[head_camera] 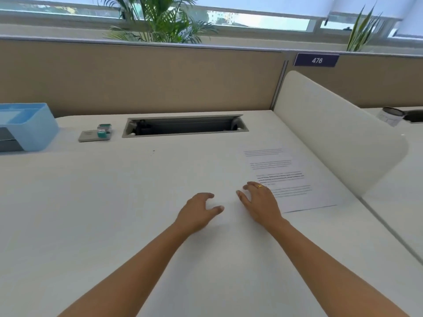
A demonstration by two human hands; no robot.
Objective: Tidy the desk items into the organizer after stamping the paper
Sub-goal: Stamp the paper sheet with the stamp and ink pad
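Evidently the stamping comes first, and neither hand has picked anything up for it: the left hand [198, 212] and the right hand [259, 202] sit low over the white bench [114, 202], their fingers [248, 186] loosely curved and released, grasping nothing. The printed white sheet of paper [290, 177] lies directly under and beyond the right fingers, though whether they actually press it cannot be told. The small teal-and-clear stamp [102, 132] sits at the corner of a flat grey ink pad [91, 136], well apart from the left fingers, far ahead and off to their left. The light blue plastic organizer [34, 129] stands further left again. To do the step well, the right hand would likely pin the sheet flat while the left reaches for the stamp, bringing it down square and lifting straight up to avoid a smear. The bench top is smooth and pale, so the sheet may slide easily. Beyond the fingers, a recessed grey cable tray [185, 125] opens in the bench before a beige fabric partition [137, 76] bearing a purple plate [316, 60] marked 476. A rounded white side screen [332, 133] stands to the right, with palm plants [164, 19] under a window [251, 19] behind.
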